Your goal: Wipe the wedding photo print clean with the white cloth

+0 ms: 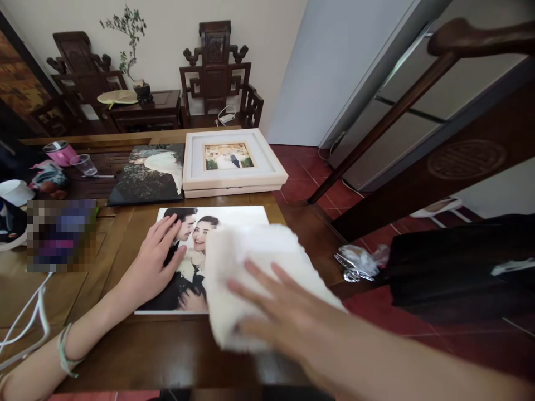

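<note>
wiping step: left hand [152, 262] flat, open, pinning photo print [188, 262] on surface [167, 351]; right hand [284, 317] open, pressing white cloth [251, 262] onto it, next needs a sweep across.

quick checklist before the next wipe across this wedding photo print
1. Left hand flat on the photo print, pinning it: ok.
2. Right hand on the white cloth, fingers spread: ok.
3. Cloth lies on the print's right half: ok.
4. Print fully on the wooden table: ok.
5. Framed photo and dark canvas print apart from the wiping area: ok.
6. Print's surface under the cloth clean: cannot tell.
</note>
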Action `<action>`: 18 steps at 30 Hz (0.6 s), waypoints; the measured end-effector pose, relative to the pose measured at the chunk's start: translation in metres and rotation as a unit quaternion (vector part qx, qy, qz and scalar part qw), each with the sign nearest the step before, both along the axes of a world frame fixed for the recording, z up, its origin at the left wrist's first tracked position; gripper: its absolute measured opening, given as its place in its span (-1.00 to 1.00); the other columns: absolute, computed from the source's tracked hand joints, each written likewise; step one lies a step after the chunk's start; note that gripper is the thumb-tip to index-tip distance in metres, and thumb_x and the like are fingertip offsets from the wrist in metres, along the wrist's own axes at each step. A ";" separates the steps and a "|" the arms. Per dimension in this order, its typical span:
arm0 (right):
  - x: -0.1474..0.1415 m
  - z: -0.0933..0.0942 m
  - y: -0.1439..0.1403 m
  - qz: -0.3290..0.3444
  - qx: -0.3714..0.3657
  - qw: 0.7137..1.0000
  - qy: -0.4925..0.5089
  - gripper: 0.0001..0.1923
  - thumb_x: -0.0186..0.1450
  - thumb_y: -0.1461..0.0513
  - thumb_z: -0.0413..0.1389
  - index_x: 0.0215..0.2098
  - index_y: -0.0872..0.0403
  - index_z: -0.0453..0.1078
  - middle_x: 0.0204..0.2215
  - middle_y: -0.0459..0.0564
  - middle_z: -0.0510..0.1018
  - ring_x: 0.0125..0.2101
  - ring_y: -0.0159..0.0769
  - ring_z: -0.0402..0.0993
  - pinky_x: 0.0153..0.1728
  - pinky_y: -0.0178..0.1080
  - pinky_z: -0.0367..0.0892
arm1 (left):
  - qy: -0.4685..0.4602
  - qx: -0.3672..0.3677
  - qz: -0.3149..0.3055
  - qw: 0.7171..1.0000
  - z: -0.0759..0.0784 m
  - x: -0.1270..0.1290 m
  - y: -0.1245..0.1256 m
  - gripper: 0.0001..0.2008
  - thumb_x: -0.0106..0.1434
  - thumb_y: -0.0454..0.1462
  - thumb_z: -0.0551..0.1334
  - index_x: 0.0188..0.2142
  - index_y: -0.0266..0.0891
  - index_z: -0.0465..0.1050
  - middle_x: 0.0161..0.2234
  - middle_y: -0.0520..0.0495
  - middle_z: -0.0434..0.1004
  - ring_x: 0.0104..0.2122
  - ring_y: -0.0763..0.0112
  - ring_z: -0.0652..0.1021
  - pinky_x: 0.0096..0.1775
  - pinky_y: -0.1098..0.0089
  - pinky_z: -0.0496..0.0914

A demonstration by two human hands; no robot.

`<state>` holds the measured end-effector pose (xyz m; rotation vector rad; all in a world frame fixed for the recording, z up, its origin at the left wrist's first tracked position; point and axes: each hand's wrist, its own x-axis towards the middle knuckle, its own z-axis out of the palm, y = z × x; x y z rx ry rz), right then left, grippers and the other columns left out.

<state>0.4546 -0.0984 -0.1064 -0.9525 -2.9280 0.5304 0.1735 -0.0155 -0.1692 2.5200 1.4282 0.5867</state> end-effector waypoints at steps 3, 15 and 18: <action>-0.011 0.014 -0.027 0.043 -0.046 0.998 0.012 -0.56 0.23 0.40 0.05 0.01 -0.13 0.39 0.28 -0.05 0.24 0.25 0.21 0.07 0.12 0.32 0.18 | 0.000 0.002 -0.006 1.000 -0.001 -0.002 0.001 -0.48 0.41 -0.12 -0.01 0.28 -0.29 0.11 0.31 -0.28 0.10 0.30 0.10 0.11 0.26 -0.02 0.10; 0.025 -0.015 0.056 -0.118 0.027 0.991 -0.054 -0.15 -0.01 0.63 -0.13 0.22 0.10 0.21 0.35 0.16 0.04 0.33 0.16 -0.27 0.19 0.33 0.02 | -0.002 0.005 -0.011 1.000 0.000 -0.001 0.001 -0.47 0.40 -0.10 0.00 0.28 -0.30 0.12 0.31 -0.30 0.10 0.31 0.08 0.10 0.28 -0.02 0.07; 0.010 -0.018 0.012 -0.119 -0.012 0.991 -0.059 -0.13 -0.05 0.61 -0.02 0.19 -0.03 0.27 0.36 0.08 -0.01 0.31 0.29 -0.25 0.12 0.40 0.09 | -0.016 0.004 -0.005 1.000 -0.001 -0.002 0.001 -0.45 0.39 -0.09 0.02 0.29 -0.30 0.09 0.30 -0.30 0.11 0.31 0.09 0.13 0.27 -0.01 0.08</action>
